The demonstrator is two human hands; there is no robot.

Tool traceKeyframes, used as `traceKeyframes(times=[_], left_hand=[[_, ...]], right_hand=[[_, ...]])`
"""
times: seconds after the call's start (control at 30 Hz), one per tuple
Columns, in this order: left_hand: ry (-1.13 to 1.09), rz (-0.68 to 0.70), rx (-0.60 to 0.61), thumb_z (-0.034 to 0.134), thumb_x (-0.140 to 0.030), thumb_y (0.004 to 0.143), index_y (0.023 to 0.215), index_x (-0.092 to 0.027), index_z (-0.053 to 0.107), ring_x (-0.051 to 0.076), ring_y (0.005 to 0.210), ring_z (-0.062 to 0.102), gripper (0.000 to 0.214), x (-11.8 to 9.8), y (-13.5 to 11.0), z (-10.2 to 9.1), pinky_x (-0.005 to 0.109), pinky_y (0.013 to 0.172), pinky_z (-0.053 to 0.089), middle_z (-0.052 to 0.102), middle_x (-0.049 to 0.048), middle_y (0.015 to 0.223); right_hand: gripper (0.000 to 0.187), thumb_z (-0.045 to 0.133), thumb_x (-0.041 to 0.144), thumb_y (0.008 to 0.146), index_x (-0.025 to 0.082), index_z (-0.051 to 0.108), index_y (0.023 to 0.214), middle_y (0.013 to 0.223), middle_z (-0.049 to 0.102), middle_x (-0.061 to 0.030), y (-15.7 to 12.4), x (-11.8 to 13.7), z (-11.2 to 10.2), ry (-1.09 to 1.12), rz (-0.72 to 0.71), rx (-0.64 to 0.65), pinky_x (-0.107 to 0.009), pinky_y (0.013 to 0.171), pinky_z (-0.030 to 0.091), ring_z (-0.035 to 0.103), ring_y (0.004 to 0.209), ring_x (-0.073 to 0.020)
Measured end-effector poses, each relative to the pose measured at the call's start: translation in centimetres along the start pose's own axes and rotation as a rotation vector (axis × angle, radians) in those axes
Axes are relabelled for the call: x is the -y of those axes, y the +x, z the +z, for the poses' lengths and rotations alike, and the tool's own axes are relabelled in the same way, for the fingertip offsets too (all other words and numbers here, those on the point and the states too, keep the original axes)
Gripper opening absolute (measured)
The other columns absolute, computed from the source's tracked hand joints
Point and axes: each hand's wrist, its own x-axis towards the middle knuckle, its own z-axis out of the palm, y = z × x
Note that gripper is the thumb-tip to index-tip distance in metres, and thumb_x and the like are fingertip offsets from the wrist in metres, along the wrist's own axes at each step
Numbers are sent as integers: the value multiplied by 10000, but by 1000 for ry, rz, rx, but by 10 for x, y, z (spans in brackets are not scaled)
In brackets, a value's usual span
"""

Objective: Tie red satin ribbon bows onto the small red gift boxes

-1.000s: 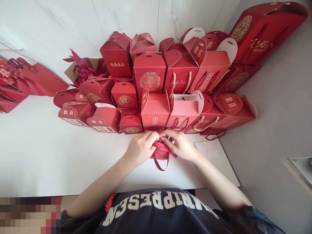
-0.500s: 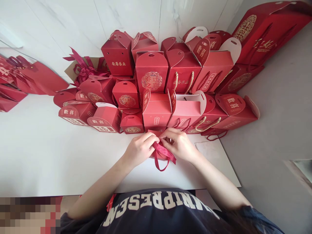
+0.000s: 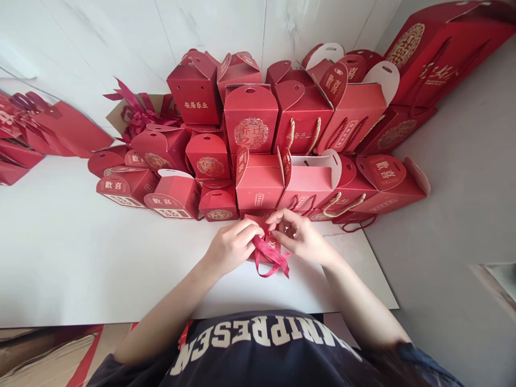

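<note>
A small red gift box (image 3: 274,243) sits at the table's front middle, partly covered by my hands and a crimson ribbon (image 3: 271,255). My left hand (image 3: 236,242) is closed in a pinch on the ribbon, at the box's left side. Ribbon loops hang from those fingers over the front of the box. To the right, my right hand (image 3: 300,236) has thumb and forefinger close together at a thin piece of the ribbon above the box. Its other fingers are bent and slightly apart.
Several red gift boxes (image 3: 260,183) stand stacked behind my hands, some with rope handles. A large red bag (image 3: 447,59) leans at the right wall. Crimson ribbons (image 3: 143,118) fill an open box at back left. Red bags (image 3: 68,126) lie far left on the white table (image 3: 80,258).
My right hand has turned and lifted slightly, its fingers opening a little, so more of the box's printed top shows. The hanging ribbon has shifted. My left hand stays in place.
</note>
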Motion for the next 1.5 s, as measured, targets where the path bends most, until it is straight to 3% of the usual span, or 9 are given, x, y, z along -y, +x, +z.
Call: traceKeyframes(times=[0.27, 0.47, 0.6, 0.77, 0.93, 1.1, 1.23, 1.33, 1.5], left_hand=[[-2, 6, 19, 524, -35, 852, 880, -196, 600, 114, 754, 667, 181, 2, -2, 2, 213, 729, 516, 691, -2, 870], [-11, 21, -5, 528, -14, 830, 886, -191, 596, 115, 775, 670, 199, 3, -2, 3, 212, 737, 522, 690, -3, 887], [-3, 38, -35, 525, 14, 810, 878, -191, 593, 110, 730, 666, 226, 3, -2, 3, 209, 716, 522, 680, -15, 856], [-11, 45, -38, 549, 3, 813, 882, -188, 591, 116, 746, 673, 207, 3, -2, 3, 211, 715, 526, 686, -9, 878], [-35, 36, -21, 518, 42, 791, 885, -187, 597, 114, 749, 666, 260, 4, -2, 3, 208, 713, 517, 678, -11, 865], [-56, 36, -38, 521, 24, 811, 873, -181, 603, 114, 731, 655, 229, 4, -1, 3, 210, 681, 499, 676, -4, 848], [-83, 24, -42, 534, -7, 840, 846, -182, 605, 108, 718, 648, 189, 4, -1, 3, 207, 683, 491, 669, -7, 823], [-92, 21, -35, 552, -19, 847, 840, -182, 606, 103, 715, 643, 171, 5, -1, 4, 204, 684, 486, 668, -9, 823], [-123, 18, -33, 560, -5, 830, 838, -186, 611, 96, 702, 631, 189, 6, -1, 5, 197, 674, 486, 666, -14, 816]], right_hand=[[344, 504, 27, 781, 212, 529, 1070, 886, 617, 1, 0, 5, 3, -56, 18, -34, -231, 618, 438, 530, 654, -109], [388, 532, 67, 798, 220, 518, 1154, 1000, 638, -31, 1, 7, 7, -179, -23, -22, -261, 682, 458, 567, 761, -147], [382, 485, 21, 775, 219, 536, 1097, 910, 621, -21, 0, 11, 8, -261, -11, -123, -300, 756, 454, 568, 818, -175], [402, 520, 60, 804, 225, 503, 1170, 967, 606, -15, -1, 10, 6, -37, 22, 30, -289, 753, 455, 557, 801, -148], [379, 499, 8, 738, 225, 512, 1048, 894, 524, 11, 0, 6, 1, 291, 123, 37, -258, 672, 392, 486, 749, -121], [250, 541, 77, 788, 212, 506, 997, 768, 488, 33, -1, 8, -13, 661, 182, 219, -244, 606, 349, 438, 655, -104], [140, 605, 270, 902, 224, 519, 1003, 906, 528, 16, -2, 6, -13, 513, 263, 32, -231, 546, 358, 428, 588, -69], [243, 676, 347, 869, 235, 530, 1028, 1030, 565, -4, -2, 3, -9, 380, 289, 60, -235, 502, 366, 450, 557, -60], [245, 660, 266, 864, 239, 528, 1068, 1000, 606, 0, -3, 6, -6, 227, 207, 41, -241, 557, 406, 461, 581, -73]])
